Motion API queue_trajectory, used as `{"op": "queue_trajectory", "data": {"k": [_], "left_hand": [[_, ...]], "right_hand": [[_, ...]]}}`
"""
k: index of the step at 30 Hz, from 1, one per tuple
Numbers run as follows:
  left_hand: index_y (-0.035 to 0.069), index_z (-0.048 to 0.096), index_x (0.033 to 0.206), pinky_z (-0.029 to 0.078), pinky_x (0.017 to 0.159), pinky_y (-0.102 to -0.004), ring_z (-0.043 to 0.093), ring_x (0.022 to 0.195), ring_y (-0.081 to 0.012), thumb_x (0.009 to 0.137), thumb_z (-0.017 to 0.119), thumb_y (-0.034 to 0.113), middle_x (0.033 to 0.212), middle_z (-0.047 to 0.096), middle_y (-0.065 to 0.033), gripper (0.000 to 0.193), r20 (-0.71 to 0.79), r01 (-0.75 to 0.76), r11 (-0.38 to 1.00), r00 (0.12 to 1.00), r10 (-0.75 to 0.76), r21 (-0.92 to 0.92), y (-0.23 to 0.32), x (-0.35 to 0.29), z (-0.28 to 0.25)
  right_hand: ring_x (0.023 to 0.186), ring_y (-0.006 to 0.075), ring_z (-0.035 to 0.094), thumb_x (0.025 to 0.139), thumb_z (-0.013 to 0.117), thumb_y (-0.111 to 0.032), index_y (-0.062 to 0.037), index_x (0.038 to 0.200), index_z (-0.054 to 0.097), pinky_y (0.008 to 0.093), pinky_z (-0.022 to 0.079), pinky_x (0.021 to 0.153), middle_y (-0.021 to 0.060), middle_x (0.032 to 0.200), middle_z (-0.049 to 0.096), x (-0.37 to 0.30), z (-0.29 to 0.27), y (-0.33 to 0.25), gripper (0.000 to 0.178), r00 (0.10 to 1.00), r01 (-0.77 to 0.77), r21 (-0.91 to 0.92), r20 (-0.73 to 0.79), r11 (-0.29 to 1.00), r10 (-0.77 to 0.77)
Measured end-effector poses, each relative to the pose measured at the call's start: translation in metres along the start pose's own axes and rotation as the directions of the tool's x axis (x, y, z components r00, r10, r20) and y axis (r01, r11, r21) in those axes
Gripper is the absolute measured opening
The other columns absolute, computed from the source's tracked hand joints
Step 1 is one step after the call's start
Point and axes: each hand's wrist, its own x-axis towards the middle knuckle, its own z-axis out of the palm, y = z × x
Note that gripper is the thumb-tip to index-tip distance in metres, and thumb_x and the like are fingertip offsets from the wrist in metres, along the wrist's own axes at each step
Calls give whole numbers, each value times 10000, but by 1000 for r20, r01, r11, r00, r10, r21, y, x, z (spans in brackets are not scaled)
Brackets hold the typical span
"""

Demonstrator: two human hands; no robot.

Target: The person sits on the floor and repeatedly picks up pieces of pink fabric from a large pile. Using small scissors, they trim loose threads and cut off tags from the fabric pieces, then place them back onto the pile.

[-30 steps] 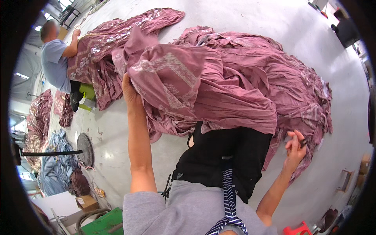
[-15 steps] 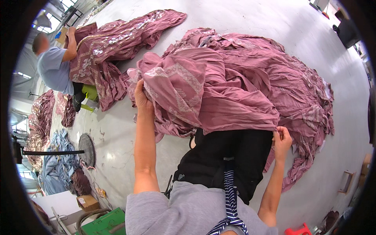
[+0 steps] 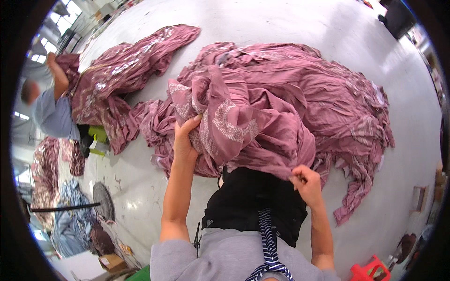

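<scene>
Head view: pink cloth (image 3: 276, 122), gripped at 2 places.
My left hand (image 3: 185, 139) grasped its patterned bunch; my right hand (image 3: 307, 185) pinched the near edge. Folds lay slack between my fingers (image 3: 303, 172); I judged an even, gentle outward pull best against bunching.

The person wears a plain light-grey cloth top (image 3: 218, 255) with short, loose sleeves (image 3: 172, 255) and black cloth trousers (image 3: 246, 201) bearing a small pale mark at the left hip. A navy-and-white striped fabric band (image 3: 268, 236) hangs from the neck, knotted high up. The left hand (image 3: 186, 136) and right hand (image 3: 308, 186) are bare.
</scene>
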Motion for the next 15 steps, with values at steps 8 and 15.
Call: {"op": "queue_trajectory", "data": {"k": [8, 15], "left_hand": [[-26, 172, 1428, 392, 1004, -394, 528, 1149, -300, 615, 864, 225, 1261, 522, -175, 1096, 633, -596, 228, 756, -165, 770, -86, -31, 16], [-16, 384, 1272, 471, 912, -333, 571, 1000, -231, 826, 653, 92, 1198, 546, -137, 531, 245, -362, 582, 931, 272, 728, -77, 40, -37]], "right_hand": [[691, 109, 566, 795, 612, 55, -10, 895, 603, 239, 463, 609, 41, 812, 582, 55, 31, -65, 119, 889, 458, 337, -201, 823, -412], [626, 193, 573, 650, 586, 145, -13, 960, 578, 260, 471, 567, 98, 941, 605, 38, 33, -79, 348, 879, 476, 290, -130, 830, -458]]}}
